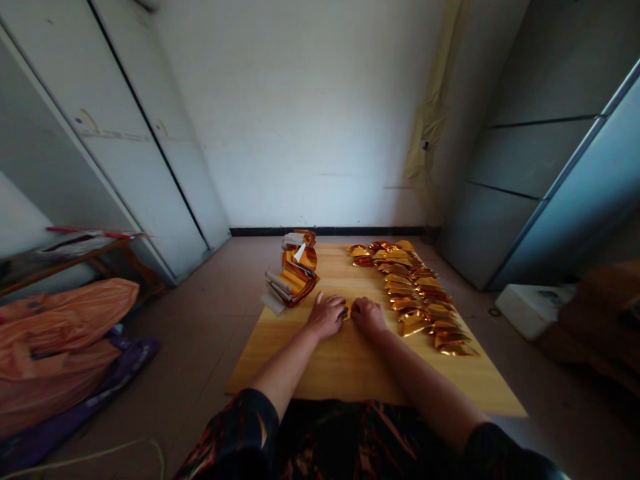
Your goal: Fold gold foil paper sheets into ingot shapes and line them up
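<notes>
Close together at the middle of the wooden table (320,360) are my two hands. Between them lies a small piece of gold foil paper (349,312), mostly covered by fingers. My left hand (327,316) has its fingers closed on the left side of this piece. On its right side, the fingers of my right hand (369,315) are curled and pressed against it. To the left stand loose stacks of gold foil paper sheets (295,277) with pale backs. Rows of folded gold paper pieces (415,293) lie along the right of the table, several overlapping.
A white wall (310,120) rises beyond the table. Cabinets (135,133) stand at the left, and a grey refrigerator-like unit (530,153) at the right. Orange bags (65,333) lie on the left floor; a white box (527,310) sits at the right.
</notes>
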A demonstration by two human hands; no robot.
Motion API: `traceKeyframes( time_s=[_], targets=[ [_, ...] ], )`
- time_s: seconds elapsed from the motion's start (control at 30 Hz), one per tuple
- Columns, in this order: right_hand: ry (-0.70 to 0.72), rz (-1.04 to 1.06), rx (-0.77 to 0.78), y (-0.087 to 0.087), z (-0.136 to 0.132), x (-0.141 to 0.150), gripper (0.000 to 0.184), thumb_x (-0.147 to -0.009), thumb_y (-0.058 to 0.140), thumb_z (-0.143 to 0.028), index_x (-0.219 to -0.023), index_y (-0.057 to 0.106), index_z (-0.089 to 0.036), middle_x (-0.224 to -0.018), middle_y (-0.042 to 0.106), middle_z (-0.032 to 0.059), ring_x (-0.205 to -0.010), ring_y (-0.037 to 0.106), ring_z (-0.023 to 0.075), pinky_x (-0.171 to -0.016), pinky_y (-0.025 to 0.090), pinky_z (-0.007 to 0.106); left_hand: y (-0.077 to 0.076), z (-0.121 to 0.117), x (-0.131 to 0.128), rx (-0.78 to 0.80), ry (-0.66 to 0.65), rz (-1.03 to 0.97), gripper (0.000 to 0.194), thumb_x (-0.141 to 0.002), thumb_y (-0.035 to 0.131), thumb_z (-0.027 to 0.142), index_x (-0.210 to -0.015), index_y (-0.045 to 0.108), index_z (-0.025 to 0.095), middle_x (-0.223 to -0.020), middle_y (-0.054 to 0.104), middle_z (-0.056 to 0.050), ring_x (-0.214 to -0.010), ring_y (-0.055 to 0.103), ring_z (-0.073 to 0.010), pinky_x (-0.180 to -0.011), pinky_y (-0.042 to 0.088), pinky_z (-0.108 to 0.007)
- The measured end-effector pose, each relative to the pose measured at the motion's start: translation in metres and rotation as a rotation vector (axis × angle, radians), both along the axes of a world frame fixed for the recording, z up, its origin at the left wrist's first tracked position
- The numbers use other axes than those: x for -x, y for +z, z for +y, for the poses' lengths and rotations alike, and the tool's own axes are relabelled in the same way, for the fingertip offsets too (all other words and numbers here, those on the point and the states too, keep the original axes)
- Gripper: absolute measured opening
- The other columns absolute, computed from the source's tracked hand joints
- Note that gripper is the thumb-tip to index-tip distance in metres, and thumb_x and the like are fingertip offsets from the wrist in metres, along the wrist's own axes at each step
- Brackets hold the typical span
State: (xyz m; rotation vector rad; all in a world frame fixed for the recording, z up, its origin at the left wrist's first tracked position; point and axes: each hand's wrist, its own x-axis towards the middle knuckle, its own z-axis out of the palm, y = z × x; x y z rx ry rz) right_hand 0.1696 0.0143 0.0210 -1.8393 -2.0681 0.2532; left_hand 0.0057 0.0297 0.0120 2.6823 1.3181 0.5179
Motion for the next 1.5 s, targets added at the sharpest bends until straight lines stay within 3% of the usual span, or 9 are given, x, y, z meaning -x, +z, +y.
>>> traceKeyframes(
  time_s=[0.13,0.23,0.47,1.03,1.27,1.5],
  targets=[
    [0.013,-0.009,-0.002,0.0,0.0,0.001,0.02,-0.084,0.047,-0.017,-0.09,0.066,-0.02,-0.094,0.068,0.0053,-0.09,0.059,0.0161,-0.077,0.035,0.024,-0.004,0.005,-0.001,0.012,-0.036,-0.052,0.023,-0.086,0.05,0.018,-0.096,0.07,0.024,-0.114,0.066,-0.003,-0.104,0.06,-0.0175,-0.1,0.039,-0.036],
    [0.028,-0.014,0.009,0.001,-0.001,0.0,0.021,-0.086,0.046,-0.018,-0.091,0.066,-0.021,-0.096,0.068,0.005,-0.092,0.059,0.016,-0.078,0.035,0.024,-0.006,0.006,-0.005,0.005,0.023,-0.111,0.021,-0.087,0.05,0.021,-0.091,0.071,0.023,-0.111,0.068,-0.003,-0.1,0.061,-0.0168,-0.094,0.042,-0.03],
    [0.031,-0.01,0.017,0.004,-0.003,-0.001,0.021,-0.086,0.047,-0.018,-0.092,0.067,-0.02,-0.097,0.068,0.0048,-0.094,0.059,0.0161,-0.079,0.035,0.025,-0.004,0.002,-0.015,0.028,0.156,-0.135,0.012,-0.079,0.062,0.023,-0.086,0.07,0.021,-0.106,0.069,-0.004,-0.096,0.062,-0.0181,-0.091,0.044,-0.031],
    [0.047,0.126,0.014,-0.011,0.007,-0.01,0.026,-0.081,0.046,-0.009,-0.092,0.068,-0.02,-0.096,0.068,0.0041,-0.091,0.06,0.0143,-0.08,0.038,0.023,-0.003,0.002,-0.011,0.102,0.135,-0.124,0.02,-0.077,0.061,0.019,-0.094,0.069,0.023,-0.117,0.066,-0.003,-0.107,0.06,-0.0192,-0.095,0.042,-0.033],
    [0.082,0.093,0.004,-0.006,0.004,-0.009,0.016,-0.076,0.061,-0.024,-0.091,0.066,-0.02,-0.096,0.067,0.0041,-0.089,0.06,0.0161,-0.078,0.039,0.025,-0.002,0.001,-0.01,0.117,0.145,-0.117,0.02,-0.077,0.059,0.019,-0.095,0.069,0.023,-0.119,0.065,-0.002,-0.108,0.059,-0.0189,-0.096,0.042,-0.033],
    [0.079,0.16,0.034,-0.006,0.009,-0.014,0.02,-0.075,0.057,-0.013,-0.092,0.066,-0.019,-0.097,0.067,0.0039,-0.087,0.061,0.0143,-0.077,0.042,0.022,-0.003,0.001,-0.011,0.109,0.15,-0.132,0.02,-0.077,0.06,0.021,-0.095,0.069,0.024,-0.118,0.065,-0.003,-0.108,0.059,-0.0191,-0.096,0.041,-0.033]
  ],
)
